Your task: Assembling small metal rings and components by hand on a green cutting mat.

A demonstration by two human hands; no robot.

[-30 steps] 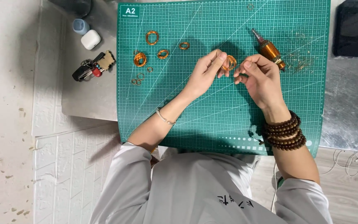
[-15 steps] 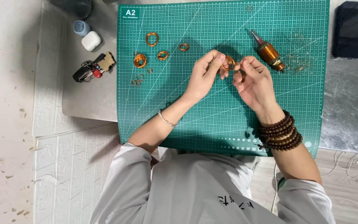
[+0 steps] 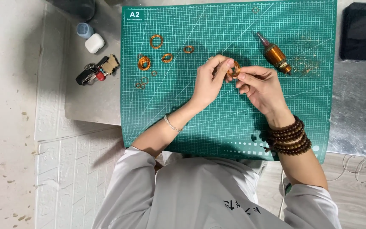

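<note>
Copper wire coil is pinched between both hands: left hand and right hand, above the cutting mat. Step in hand appears to be shaping the coil. The next move likely calls for steady fingertip pressure.

Grey metal table under a green cutting mat, keys, white earbud case, black phone.

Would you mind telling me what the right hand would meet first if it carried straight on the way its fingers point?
The right hand points up-left at the copper coil it pinches, then the left hand's fingers just behind; depth is hard to judge.
</note>
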